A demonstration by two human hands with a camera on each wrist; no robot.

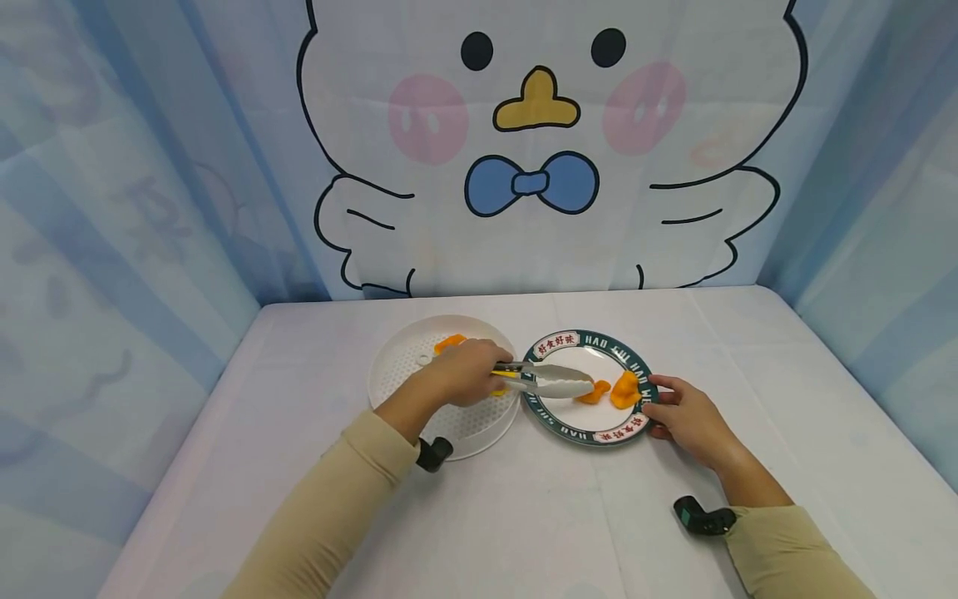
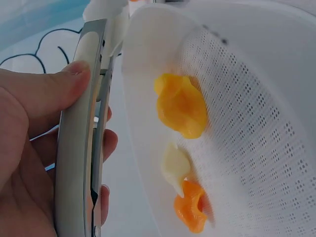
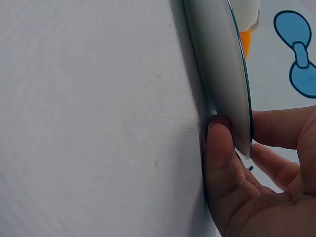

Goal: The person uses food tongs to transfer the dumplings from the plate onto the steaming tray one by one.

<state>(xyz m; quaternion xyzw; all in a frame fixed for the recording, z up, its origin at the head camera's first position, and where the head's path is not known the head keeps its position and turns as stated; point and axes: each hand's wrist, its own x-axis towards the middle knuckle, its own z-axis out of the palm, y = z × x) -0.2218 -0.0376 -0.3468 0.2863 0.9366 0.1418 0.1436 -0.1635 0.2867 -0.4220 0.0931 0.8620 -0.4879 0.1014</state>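
My left hand (image 1: 466, 372) grips a pair of metal tongs (image 2: 79, 143) with pale tips. Those tips (image 1: 561, 383) reach over the green-rimmed plate (image 1: 557, 423), right beside a small orange piece (image 1: 596, 392); whether they pinch it I cannot tell. A second orange piece (image 1: 625, 390) lies on the plate to its right. With fingers and thumb, my right hand (image 3: 266, 182) holds the plate's right rim. Under my left hand is a white perforated basket (image 1: 397, 374). Inside it the left wrist view shows a yellow piece (image 2: 182, 106), a pale piece (image 2: 176, 165) and an orange piece (image 2: 190, 207).
A white cloth covers the table (image 1: 569, 516). Behind it hangs a curtain (image 1: 539, 249) with a cartoon figure, and blue curtains (image 1: 135, 208) stand at the sides. Each wrist carries a small black camera (image 1: 703, 516).
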